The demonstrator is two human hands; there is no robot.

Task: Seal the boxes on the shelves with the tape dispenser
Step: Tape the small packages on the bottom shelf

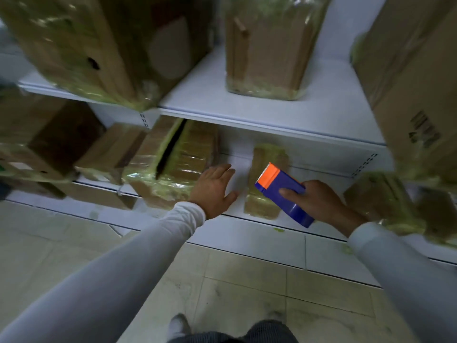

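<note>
Boxes on the lower shelf (237, 226) were the job: 1 small box (265, 191) lay just behind the tape dispenser (284, 194), btwn the 2 hands, and 1 bigger split-top box (173, 167) sat just left of the left hand (215, 189). Both looked like plain cardboard w/ glossy yellowish tape already over them, so prob. light, stiff at the edges, slick where taped. Best held flat-palmed on a side or top flap, not pinched.

Dispenser was blue plastic w/ an orange toothed end; likely light, rigid, and sharp at the teeth. Right hand (319, 204) was wrapped round its body, thumb on top, teeth pointing away toward the shelf back. Gripping mid-body, clear of the blade, seemed right.

Left hand was open, fingers spread, empty, hovering near the shelf beside the split-top box; contact couldn't be told.

Count, approx. due to blur: 1 dispenser, 2 hands, 3 boxes above the hands on the upper shelf (247, 112), about 6 at the lower level incl. 1 blurred box (385, 204) right of the right hand.
</note>
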